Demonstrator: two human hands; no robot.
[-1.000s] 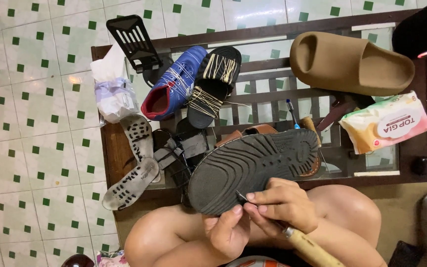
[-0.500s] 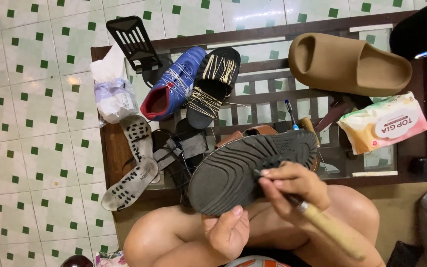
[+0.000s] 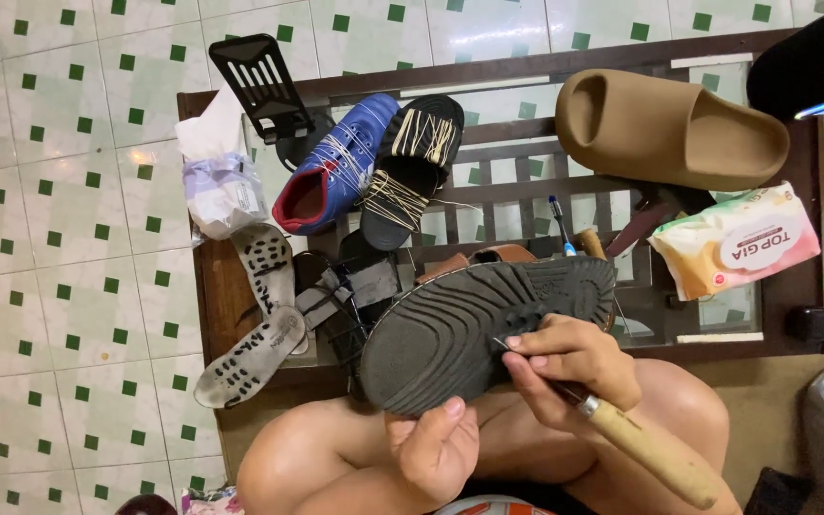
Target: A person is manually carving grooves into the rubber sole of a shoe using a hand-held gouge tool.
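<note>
My left hand [image 3: 436,448] holds a dark shoe by the heel end, its ridged black sole [image 3: 474,329] turned up over my knees. My right hand [image 3: 569,367] grips a wooden-handled awl [image 3: 646,448], and the thin metal tip touches the sole's lower edge near the middle. The handle slants down to the right over my thigh.
A low wooden table with a glass top [image 3: 526,181] carries a tan slide [image 3: 669,129], a blue shoe [image 3: 331,167], a black sandal bound with string [image 3: 412,167], two grey insoles [image 3: 255,315], a tissue pack [image 3: 736,238], a black stand [image 3: 259,81] and a plastic-wrapped bundle [image 3: 221,186].
My right hand has risen from below the sole's edge to its middle, bringing the awl tip against the sole. The left hand stays at the heel end.
</note>
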